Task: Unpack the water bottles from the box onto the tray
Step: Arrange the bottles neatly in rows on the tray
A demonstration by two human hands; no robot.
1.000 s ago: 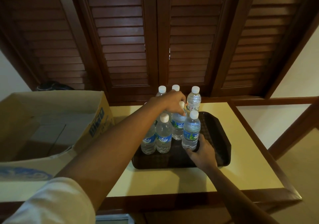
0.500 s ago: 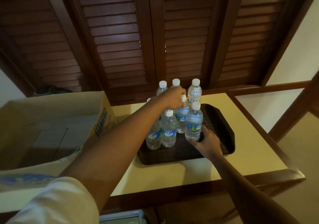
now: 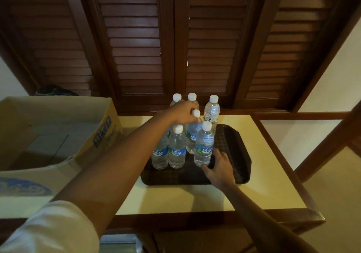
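Note:
Several clear water bottles with white caps and blue labels stand bunched on the left half of a dark brown tray [image 3: 237,145]. My left hand [image 3: 182,112] reaches over them and grips the neck of a middle-row bottle [image 3: 193,133]. Fingers of my right hand [image 3: 219,167] curl round the base of the front right bottle [image 3: 204,147], which stands upright on the tray. The open cardboard box [image 3: 58,114] sits to the left; the part of its inside that I see holds no bottles.
The tray lies on a cream table top [image 3: 269,174] with a dark wooden edge. Brown louvered doors [image 3: 136,47] close off the back. The tray's right half is bare. A dark object [image 3: 54,91] sits behind the box.
Both hands stay on the same two bottles. The front right bottle has shifted slightly on the tray. My view has moved a little.

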